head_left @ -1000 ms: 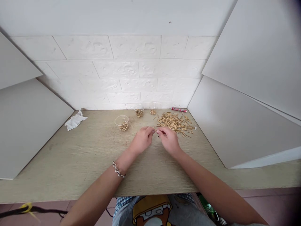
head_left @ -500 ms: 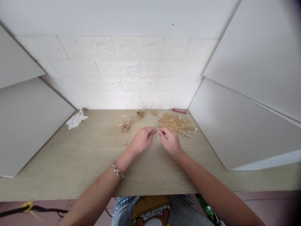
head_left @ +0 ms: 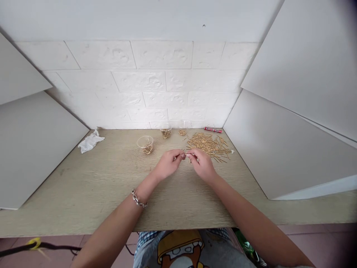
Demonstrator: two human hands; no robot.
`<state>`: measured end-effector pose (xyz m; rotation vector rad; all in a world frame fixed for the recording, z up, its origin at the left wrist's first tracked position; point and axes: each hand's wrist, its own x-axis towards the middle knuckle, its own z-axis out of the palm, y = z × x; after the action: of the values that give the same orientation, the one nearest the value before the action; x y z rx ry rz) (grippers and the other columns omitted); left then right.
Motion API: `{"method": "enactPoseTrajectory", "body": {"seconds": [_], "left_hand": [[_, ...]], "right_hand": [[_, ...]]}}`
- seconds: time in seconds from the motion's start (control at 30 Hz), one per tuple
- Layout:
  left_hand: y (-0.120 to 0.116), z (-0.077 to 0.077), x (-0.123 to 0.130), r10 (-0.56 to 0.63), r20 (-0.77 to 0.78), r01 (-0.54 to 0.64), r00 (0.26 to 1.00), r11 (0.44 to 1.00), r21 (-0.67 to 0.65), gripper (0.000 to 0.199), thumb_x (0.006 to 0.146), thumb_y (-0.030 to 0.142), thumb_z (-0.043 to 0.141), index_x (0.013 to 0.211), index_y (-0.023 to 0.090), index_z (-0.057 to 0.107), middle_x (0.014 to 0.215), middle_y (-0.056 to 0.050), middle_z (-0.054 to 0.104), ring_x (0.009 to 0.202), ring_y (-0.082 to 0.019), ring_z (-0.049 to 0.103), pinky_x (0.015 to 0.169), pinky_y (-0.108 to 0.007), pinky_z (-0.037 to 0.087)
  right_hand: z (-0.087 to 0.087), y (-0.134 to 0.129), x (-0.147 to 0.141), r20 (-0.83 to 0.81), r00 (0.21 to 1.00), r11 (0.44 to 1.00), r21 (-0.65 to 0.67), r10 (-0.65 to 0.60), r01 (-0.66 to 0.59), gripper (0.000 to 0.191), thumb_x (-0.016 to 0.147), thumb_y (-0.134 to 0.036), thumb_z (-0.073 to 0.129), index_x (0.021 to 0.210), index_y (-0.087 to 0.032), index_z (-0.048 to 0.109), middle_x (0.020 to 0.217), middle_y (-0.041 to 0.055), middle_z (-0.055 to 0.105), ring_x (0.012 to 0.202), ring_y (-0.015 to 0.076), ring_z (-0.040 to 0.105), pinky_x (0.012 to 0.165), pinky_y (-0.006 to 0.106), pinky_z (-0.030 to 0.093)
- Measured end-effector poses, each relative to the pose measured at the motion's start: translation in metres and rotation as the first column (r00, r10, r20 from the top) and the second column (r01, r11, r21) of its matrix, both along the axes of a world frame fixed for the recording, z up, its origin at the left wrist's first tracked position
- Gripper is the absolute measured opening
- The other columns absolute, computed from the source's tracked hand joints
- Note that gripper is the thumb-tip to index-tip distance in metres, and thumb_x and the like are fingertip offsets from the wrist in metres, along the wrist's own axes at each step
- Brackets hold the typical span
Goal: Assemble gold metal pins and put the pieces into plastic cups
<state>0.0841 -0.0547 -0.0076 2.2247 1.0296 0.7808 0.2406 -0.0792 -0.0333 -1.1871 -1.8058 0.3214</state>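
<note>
My left hand and my right hand meet fingertip to fingertip above the table. Both are closed in a pinch on a thin gold-coloured rod, mostly covered by the fingers. Another short gold piece shows just under my right fingertips. Beyond my right hand spreads a pile of thin gold-coloured rods. To the left of my hands stands a clear plastic cup with gold pieces in it. Two more clear cups stand at the back, one holding gold pieces, the other with a smaller heap.
A red printed tube lies by the back wall, and a crumpled white tissue at the back left. White boards flank the wooden table on both sides. A black cable runs below the front edge.
Both hands stay pinched together in nearly the same spot, with only slight finger movement. The whole view has shifted a little.
</note>
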Motion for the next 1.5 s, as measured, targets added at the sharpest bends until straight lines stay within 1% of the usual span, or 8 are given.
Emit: {"method": "enactPoseTrajectory", "body": {"seconds": [0.13,0.27,0.37,0.5,0.63,0.97,1.3,1.5], "left_hand": [[-0.002,0.001,0.001,-0.023,0.047,0.027,0.999,0.995,-0.101,0.025,0.083,0.027,0.038,0.072,0.015,0.057,0.069,0.001,0.058,0.060,-0.009,0.046,0.059,-0.021,0.035],[-0.005,0.003,0.004,-0.032,0.119,0.059,0.992,0.973,-0.224,0.024,0.082,0.029,0.040,0.073,0.014,0.057,0.068,0.001,0.056,0.061,-0.009,0.045,0.059,-0.021,0.035],[-0.006,0.004,0.006,-0.042,0.200,0.105,0.979,0.943,-0.317,0.023,0.081,0.029,0.041,0.072,0.014,0.056,0.066,0.001,0.054,0.062,-0.009,0.045,0.060,-0.020,0.036],[-0.007,0.004,0.009,-0.036,0.301,0.157,0.953,0.908,-0.388,0.021,0.079,0.029,0.043,0.070,0.014,0.055,0.068,0.001,0.055,0.062,-0.009,0.045,0.061,-0.021,0.037],[-0.006,0.002,0.009,-0.049,0.334,0.190,0.941,0.894,-0.405,0.021,0.078,0.030,0.044,0.070,0.014,0.055,0.071,0.000,0.056,0.063,-0.009,0.047,0.061,-0.022,0.038],[-0.006,0.000,0.009,-0.082,0.334,0.220,0.939,0.891,-0.398,0.022,0.080,0.030,0.044,0.071,0.013,0.055,0.072,-0.001,0.057,0.065,-0.009,0.048,0.064,-0.022,0.039],[-0.004,-0.002,0.009,-0.062,0.326,0.196,0.943,0.898,-0.395,0.022,0.079,0.030,0.044,0.071,0.014,0.055,0.070,0.000,0.057,0.064,-0.009,0.047,0.062,-0.022,0.038],[-0.004,-0.002,0.009,-0.061,0.313,0.186,0.948,0.903,-0.388,0.022,0.079,0.031,0.044,0.070,0.014,0.055,0.069,0.000,0.056,0.064,-0.009,0.047,0.062,-0.022,0.038]], "right_hand": [[0.003,-0.002,-0.001,-0.016,1.000,1.000,0.001,-0.005,0.005,0.023,0.085,-0.029,0.039,0.067,-0.018,0.050,0.064,-0.0002,0.049,0.061,0.0117,0.044,0.058,0.023,0.032],[-0.002,0.000,-0.003,-0.222,0.973,0.990,-0.140,-0.064,0.033,0.035,0.085,-0.040,0.035,0.058,-0.019,0.035,0.053,-0.0036,0.034,0.051,0.0099,0.034,0.050,0.023,0.028],[-0.009,0.005,-0.004,-0.435,0.900,0.950,-0.294,-0.036,-0.105,0.039,0.082,-0.050,0.035,0.058,-0.020,0.032,0.051,-0.0052,0.027,0.046,0.0088,0.029,0.044,0.023,0.025],[-0.012,0.008,-0.004,-0.573,0.819,0.879,-0.366,0.046,-0.305,0.042,0.079,-0.055,0.039,0.058,-0.020,0.033,0.049,-0.0061,0.026,0.042,0.0076,0.025,0.040,0.022,0.022],[-0.007,0.005,-0.006,-0.577,0.813,0.865,-0.366,0.078,-0.343,0.042,0.078,-0.056,0.040,0.057,-0.019,0.037,0.048,-0.0052,0.032,0.041,0.0073,0.029,0.039,0.022,0.023],[-0.007,0.005,-0.006,-0.616,0.785,0.861,-0.365,0.062,-0.354,0.041,0.078,-0.054,0.041,0.058,-0.019,0.040,0.049,-0.0041,0.038,0.040,0.0074,0.032,0.039,0.022,0.025],[-0.006,0.004,-0.005,-0.593,0.803,0.871,-0.358,0.068,-0.338,0.043,0.077,-0.056,0.041,0.056,-0.019,0.034,0.047,-0.0058,0.030,0.040,0.0072,0.029,0.039,0.022,0.024],[-0.009,0.005,-0.004,-0.538,0.840,0.882,-0.360,0.070,-0.303,0.042,0.079,-0.055,0.038,0.057,-0.019,0.035,0.048,-0.0052,0.031,0.042,0.0075,0.029,0.041,0.022,0.025]]}}
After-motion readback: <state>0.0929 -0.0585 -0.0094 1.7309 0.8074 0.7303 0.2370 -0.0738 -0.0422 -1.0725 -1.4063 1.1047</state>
